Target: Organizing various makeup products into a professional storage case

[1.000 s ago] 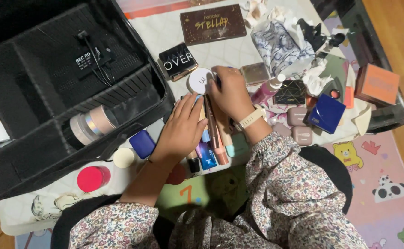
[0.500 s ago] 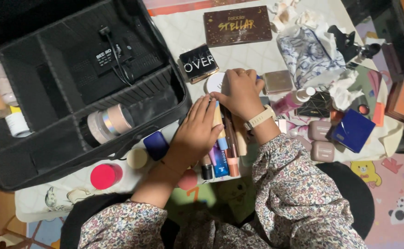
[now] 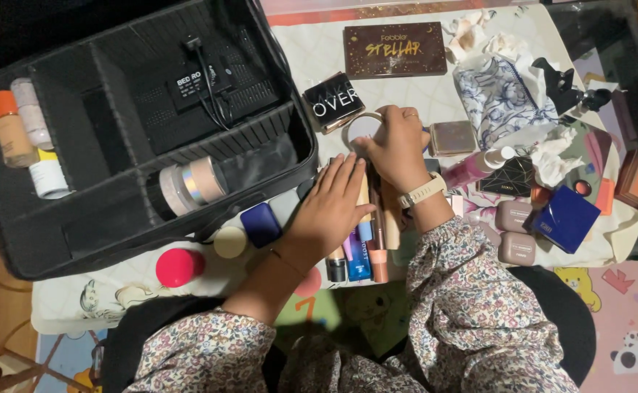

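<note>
Head view shows the left hand (image 3: 331,207) lying flat, fingers spread, on a row of tubes (image 3: 359,251) on the desk (image 3: 421,94). Just beside that row, farther from the person, the right hand (image 3: 394,145) is curled on a round white compact (image 3: 359,127). A black case (image 3: 137,138) lies open beside the row, on the person's left. A blue box (image 3: 566,218) sits well apart on the other side.
</note>
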